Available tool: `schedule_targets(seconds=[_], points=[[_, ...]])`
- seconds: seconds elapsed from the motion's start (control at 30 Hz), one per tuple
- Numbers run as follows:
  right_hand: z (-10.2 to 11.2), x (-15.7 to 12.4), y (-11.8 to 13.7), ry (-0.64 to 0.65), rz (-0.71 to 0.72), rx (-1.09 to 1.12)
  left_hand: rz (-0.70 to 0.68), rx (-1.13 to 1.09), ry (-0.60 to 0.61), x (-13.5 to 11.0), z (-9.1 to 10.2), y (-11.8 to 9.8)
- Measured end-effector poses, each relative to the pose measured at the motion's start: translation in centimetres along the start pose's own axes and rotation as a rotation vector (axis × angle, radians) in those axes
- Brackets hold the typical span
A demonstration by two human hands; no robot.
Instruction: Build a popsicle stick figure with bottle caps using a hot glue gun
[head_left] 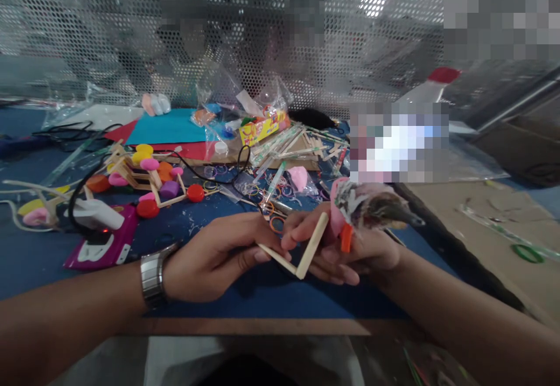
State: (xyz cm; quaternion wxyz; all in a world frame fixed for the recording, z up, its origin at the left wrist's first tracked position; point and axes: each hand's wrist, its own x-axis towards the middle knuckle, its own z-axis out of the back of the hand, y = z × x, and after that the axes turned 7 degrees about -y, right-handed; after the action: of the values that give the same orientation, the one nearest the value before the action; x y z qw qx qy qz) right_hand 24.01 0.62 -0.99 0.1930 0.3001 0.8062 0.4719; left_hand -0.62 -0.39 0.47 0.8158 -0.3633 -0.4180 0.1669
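Observation:
My left hand (214, 255), with a metal watch (154, 275) on its wrist, pinches one of two wooden craft sticks (311, 247) that meet in a V. The second stick of the V rises beside the fingers of my right hand (371, 252). In that right hand is a hot glue gun (365, 202), with a pink body, an orange trigger and a dark, smeared nozzle turned to the right. Part of its grip is hidden by the fingers.
Left of my hands lie a stick-and-clay structure (140, 176) and a purple power strip (102, 234) with a white plug. Behind are rubber bands (262, 190), loose sticks (306, 144), a yellow box (262, 128) and blue sheets (168, 126). Cardboard (481, 223) is at right.

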Motion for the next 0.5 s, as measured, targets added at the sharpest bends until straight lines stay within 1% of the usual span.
schedule_targets(seconds=[0.07, 0.23, 0.33, 0.43, 0.5], points=[[-0.07, 0.05, -0.11, 0.008, 0.074, 0.075, -0.010, 0.001, -0.022, -0.02, -0.06, -0.01], [-0.41, 0.16, 0.12, -0.095, 0.021, 0.107, 0.017, 0.031, -0.018, -0.05, -0.14, -0.28], [-0.54, 0.02, 0.33, -0.043, 0.019, 0.148, 0.017, 0.007, -0.003, -0.06, -0.18, -0.25], [-0.42, -0.24, 0.25, 0.019, 0.008, 0.143, 0.010, -0.033, 0.016, -0.07, -0.09, -0.07], [-0.21, -0.37, 0.04, 0.027, 0.000, 0.127, 0.017, -0.046, 0.031, -0.06, 0.02, -0.01]])
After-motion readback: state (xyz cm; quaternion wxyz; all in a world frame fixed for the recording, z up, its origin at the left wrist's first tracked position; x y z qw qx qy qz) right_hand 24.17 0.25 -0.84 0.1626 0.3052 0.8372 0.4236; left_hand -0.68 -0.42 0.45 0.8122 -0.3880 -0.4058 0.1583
